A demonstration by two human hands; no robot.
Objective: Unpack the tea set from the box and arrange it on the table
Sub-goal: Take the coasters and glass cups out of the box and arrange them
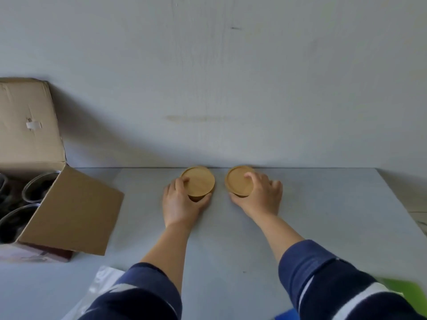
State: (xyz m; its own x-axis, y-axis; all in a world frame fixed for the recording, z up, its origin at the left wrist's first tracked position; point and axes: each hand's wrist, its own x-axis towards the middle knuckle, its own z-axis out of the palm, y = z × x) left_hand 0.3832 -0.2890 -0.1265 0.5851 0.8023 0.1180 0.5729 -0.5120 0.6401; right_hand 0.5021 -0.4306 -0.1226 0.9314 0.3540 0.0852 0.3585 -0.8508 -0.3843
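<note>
Two round bamboo coasters sit side by side near the table's far edge, close to the wall. My left hand (181, 204) grips the left coaster (199, 180), which looks stacked on another one seen as a darker edge below it. My right hand (260, 196) holds the right coaster (238, 179), fingers over its near right rim. The open cardboard box (69, 211) stands at the left, with glass cups (37, 188) visible inside.
The grey table (312, 215) meets a pale wall at the back; its right edge runs diagonally at far right. Clear plastic wrapping (101, 285) lies near the front left. A green object (402, 289) shows at the bottom right.
</note>
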